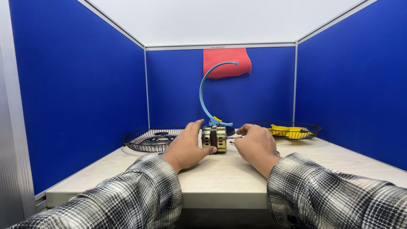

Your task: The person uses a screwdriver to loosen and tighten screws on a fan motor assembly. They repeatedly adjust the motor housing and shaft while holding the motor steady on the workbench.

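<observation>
Both arms w/ black-white plaid flannel sleeves [135,186], cuffs at wrists.

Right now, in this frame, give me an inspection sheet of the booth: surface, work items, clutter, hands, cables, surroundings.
Surface: pale wooden table, no spills seen.
Work items: small metal motor standing mid-table, its shaft pointing right; curved blue arm rising behind it.
Clutter: black wire fan guard at left; wire basket with yellow parts at right.
Hands: left hand on the motor's left side, thumb touching it; right hand at the shaft end, grip unclear.
Cables: nothing seen.
Surroundings: blue partition panels on three sides; red cloth hung on the back one.
</observation>
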